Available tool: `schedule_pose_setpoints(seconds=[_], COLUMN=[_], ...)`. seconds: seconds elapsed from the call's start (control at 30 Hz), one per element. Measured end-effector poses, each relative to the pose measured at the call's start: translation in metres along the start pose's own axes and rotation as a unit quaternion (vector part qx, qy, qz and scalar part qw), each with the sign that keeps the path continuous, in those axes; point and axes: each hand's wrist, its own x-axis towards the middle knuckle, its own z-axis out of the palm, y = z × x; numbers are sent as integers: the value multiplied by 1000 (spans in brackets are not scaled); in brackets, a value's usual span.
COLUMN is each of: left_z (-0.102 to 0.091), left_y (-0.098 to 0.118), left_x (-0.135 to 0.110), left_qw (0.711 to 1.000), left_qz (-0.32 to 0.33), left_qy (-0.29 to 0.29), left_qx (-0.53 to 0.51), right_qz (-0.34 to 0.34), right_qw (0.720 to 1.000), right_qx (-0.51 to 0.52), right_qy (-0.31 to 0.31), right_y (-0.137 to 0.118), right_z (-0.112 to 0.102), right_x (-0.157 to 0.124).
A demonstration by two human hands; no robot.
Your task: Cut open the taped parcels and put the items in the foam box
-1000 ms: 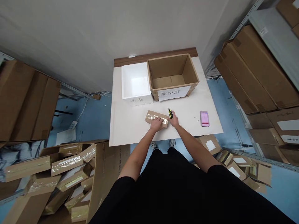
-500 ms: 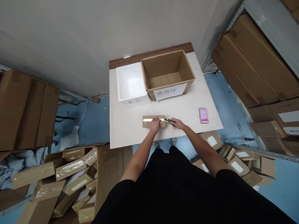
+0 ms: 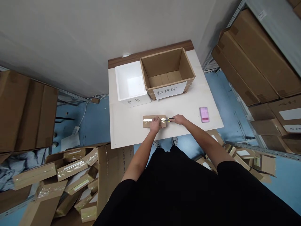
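Observation:
A small taped cardboard box (image 3: 146, 122) lies lengthwise on the white table (image 3: 127, 135) near its front edge. My left hand (image 3: 155, 124) grips it from above around the middle, its fingers curled over the top. In my right hand (image 3: 179, 119) is a black-and-yellow utility knife (image 3: 171, 119), pointing left. Its tip meets the right end of the box, where shiny clear tape covers the surface. My fingers hide part of the knife's handle.
Behind the small box stand a white foam box (image 3: 134, 101) and a large open carton (image 3: 151, 93) with a handwritten label. A pink packet (image 3: 204, 114) lies at the right. A big carton (image 3: 103, 185) full of parcels stands at lower left; shelves (image 3: 237, 15) flank the table.
The knife has turned from a slant to nearly level at the right end of the box. My right hand has shifted slightly, while my left hand keeps its hold.

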Motion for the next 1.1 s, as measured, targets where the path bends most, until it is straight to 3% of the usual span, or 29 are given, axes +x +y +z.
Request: schedule_pose_setpoints(seconds=[0.5, 0.73, 0.9, 1.0, 1.1], left_z=[3, 2, 4, 5, 5], left_y=[-2, -3, -4, -6, -7], left_x=[3, 4, 6, 7, 6], left_qw=[1000, 1000, 1000, 999, 999], left_qz=[17, 20, 20, 24, 31], left_qy=[4, 9, 18, 18, 19], left_qx=[-17, -16, -10, -12, -10], right_qz=[-6, -27, -27, 36, 52], right_qw=[999, 998, 999, 998, 994], right_qx=[-34, -45, -47, -5, 27], right_qy=[18, 32, 3, 49, 96], right_y=[7, 5, 30, 42, 33], right_z=[4, 6, 25, 33, 32], right_x=[-2, 14, -6, -23, -23])
